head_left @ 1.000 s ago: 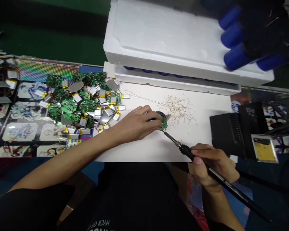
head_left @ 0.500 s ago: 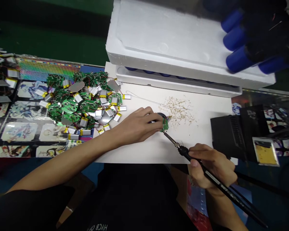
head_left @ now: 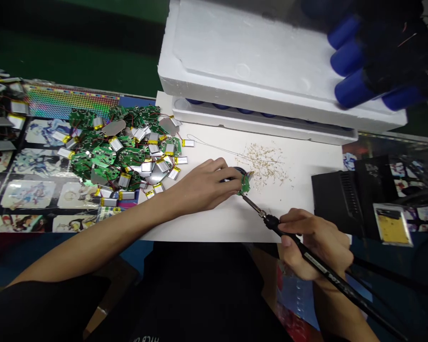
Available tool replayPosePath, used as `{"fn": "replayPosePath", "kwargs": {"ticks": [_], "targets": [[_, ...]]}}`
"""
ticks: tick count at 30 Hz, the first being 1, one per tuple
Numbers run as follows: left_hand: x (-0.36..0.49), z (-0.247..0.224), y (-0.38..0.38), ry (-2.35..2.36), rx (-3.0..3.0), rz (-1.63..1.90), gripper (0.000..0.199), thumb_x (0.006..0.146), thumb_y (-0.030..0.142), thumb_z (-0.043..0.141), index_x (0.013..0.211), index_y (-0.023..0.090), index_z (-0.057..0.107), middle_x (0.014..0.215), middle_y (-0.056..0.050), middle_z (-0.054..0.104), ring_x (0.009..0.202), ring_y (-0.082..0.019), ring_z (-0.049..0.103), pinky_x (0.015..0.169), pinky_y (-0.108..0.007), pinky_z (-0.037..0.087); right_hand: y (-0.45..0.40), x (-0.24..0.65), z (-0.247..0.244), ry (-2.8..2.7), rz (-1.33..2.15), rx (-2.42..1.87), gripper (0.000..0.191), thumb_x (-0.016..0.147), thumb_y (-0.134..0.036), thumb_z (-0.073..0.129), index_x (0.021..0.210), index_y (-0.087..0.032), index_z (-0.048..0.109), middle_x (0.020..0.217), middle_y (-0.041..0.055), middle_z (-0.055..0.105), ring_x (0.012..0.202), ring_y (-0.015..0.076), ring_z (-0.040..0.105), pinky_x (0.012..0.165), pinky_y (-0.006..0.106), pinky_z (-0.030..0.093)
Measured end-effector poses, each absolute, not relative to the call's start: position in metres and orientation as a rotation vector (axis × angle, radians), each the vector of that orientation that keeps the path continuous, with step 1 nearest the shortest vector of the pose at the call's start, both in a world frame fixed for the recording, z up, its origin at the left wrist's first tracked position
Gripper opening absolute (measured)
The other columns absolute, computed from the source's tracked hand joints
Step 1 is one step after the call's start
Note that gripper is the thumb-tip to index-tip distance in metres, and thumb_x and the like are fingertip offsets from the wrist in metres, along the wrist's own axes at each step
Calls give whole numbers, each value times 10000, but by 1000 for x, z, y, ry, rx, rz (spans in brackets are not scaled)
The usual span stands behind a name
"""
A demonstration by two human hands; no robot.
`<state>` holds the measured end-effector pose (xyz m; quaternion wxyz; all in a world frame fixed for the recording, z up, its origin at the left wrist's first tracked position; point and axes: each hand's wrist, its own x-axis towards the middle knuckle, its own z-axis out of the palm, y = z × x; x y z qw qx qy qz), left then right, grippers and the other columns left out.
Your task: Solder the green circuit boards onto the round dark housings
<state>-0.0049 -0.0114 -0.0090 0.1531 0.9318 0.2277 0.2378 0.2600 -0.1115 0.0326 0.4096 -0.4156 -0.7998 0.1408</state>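
My left hand (head_left: 214, 184) is closed over a small green circuit board (head_left: 245, 185) with a dark round part at its rim, on the white sheet (head_left: 214, 225). The fingers cover much of the board, and a few thin wires show at its upper edge. My right hand (head_left: 316, 242) grips a black soldering iron (head_left: 276, 227), thumb and fingers around the handle. Its metal tip reaches the board's lower edge, beside my left fingertips. Whether tip and board touch I cannot make out.
A heap of circuit boards (head_left: 105, 154) with silver battery cells lies left. Yellowish scraps (head_left: 266, 164) and a thin wire (head_left: 214, 146) lie behind the board. White foam boxes (head_left: 271, 57) bear blue cylinders (head_left: 353, 88). At right are a black box (head_left: 331, 199) and a tray of yellow sponge (head_left: 393, 225).
Both hands stay almost where they were. The handle of the soldering iron and my right hand have shifted very slightly; the tip remains at the board's edge.
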Motion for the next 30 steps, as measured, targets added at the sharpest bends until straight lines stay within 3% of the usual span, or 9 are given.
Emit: {"fn": "replayPosePath", "kwargs": {"ticks": [9, 14, 19, 25, 30], "targets": [[-5, -10, -11, 645, 2646, 680, 206, 1134, 242, 500, 1095, 193, 697, 1251, -85, 751, 1007, -217, 573, 897, -370, 491, -116, 262, 36, -1810, 368, -1108, 140, 838, -138, 695, 947, -220, 726, 677, -2, 670, 566, 194, 690, 473, 315, 552], [-5, -11, -10, 631, 2644, 730, 193, 1127, 220, 504, 1085, 193, 691, 1226, -79, 757, 977, -213, 570, 873, -363, 494, -118, 272, 27, -1508, 367, -1189, 39, 865, -250, 756, 876, -218, 736, 680, 6, 663, 616, 199, 680, 528, 339, 555], [-6, -9, -10, 637, 2639, 750, 161, 1117, 218, 535, 1083, 190, 690, 1209, -78, 763, 952, -207, 582, 857, -346, 498, -110, 282, -4, -1196, 371, -1342, 181, 877, -347, 807, 898, -205, 696, 735, -23, 661, 508, 123, 602, 417, 247, 437], [-7, -5, -10, 613, 2606, 763, 144, 1109, 213, 554, 1113, 180, 694, 1211, -81, 766, 974, -207, 601, 897, -346, 524, -108, 287, -34, -1100, 442, -1497, 221, 938, -384, 760, 1009, -191, 681, 769, -26, 693, 566, 130, 685, 567, 282, 570], [-7, -6, -10, 621, 2561, 746, 146, 1109, 220, 558, 1129, 189, 700, 1199, -81, 768, 974, -204, 617, 910, -351, 534, -113, 287, -40, -1154, 380, -1541, 196, 945, -385, 715, 954, -191, 683, 697, -34, 659, 554, 137, 672, 560, 277, 551]]}}
